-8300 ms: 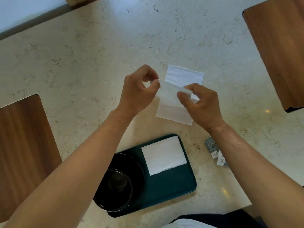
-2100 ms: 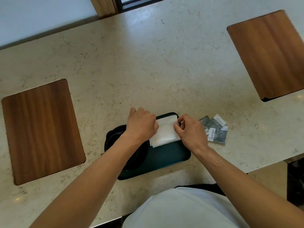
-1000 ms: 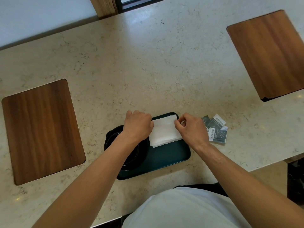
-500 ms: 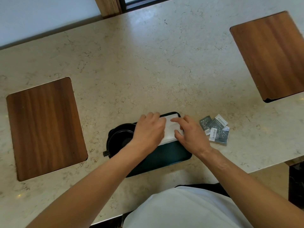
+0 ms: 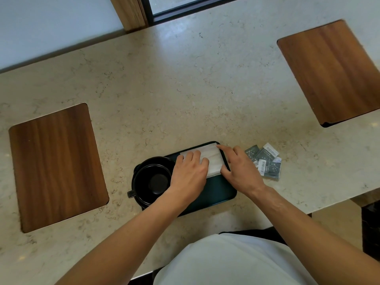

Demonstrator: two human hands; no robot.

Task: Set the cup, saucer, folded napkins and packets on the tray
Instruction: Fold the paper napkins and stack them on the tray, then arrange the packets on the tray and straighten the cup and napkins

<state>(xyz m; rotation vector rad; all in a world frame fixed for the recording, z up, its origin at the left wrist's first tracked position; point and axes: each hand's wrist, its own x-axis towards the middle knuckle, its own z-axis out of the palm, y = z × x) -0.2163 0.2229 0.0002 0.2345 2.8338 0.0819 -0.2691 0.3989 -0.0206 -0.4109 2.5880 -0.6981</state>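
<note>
A dark green tray (image 5: 218,192) lies on the marble counter near its front edge. On the tray's left end a black cup (image 5: 153,183) stands in a black saucer (image 5: 141,164). White folded napkins (image 5: 212,159) lie on the tray's far right part. My left hand (image 5: 190,174) rests flat on the napkins' left side, fingers spread. My right hand (image 5: 239,169) presses their right edge, index finger at the far corner. Several grey and white packets (image 5: 266,161) lie on the counter just right of the tray.
Two wooden inlays are set in the counter, one at the left (image 5: 55,165) and one at the far right (image 5: 331,70). A wall and a window frame (image 5: 133,13) run along the back. The counter's front edge is close to my body.
A second folded napkin has been laid on the one on the tray. My hands went from pinching its edges to lying flat on it. The view shifted slightly.
</note>
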